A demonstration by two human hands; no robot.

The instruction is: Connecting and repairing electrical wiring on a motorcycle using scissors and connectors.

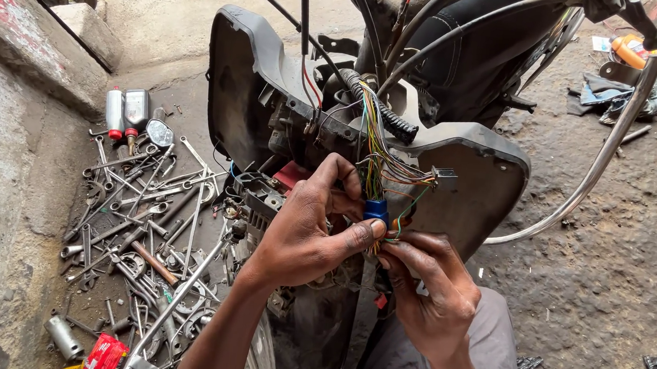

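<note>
Rough concrete ground lies under a stripped scooter whose blue connector sits just below its grey front panel, pinched by the left hand while the right hand curls around the coloured wires beneath it, with scattered wrenches left of the panel.

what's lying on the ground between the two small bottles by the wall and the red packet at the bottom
In the head view, a heap of wrenches and other metal tools covers the ground from the bottles down to the red packet.
</note>
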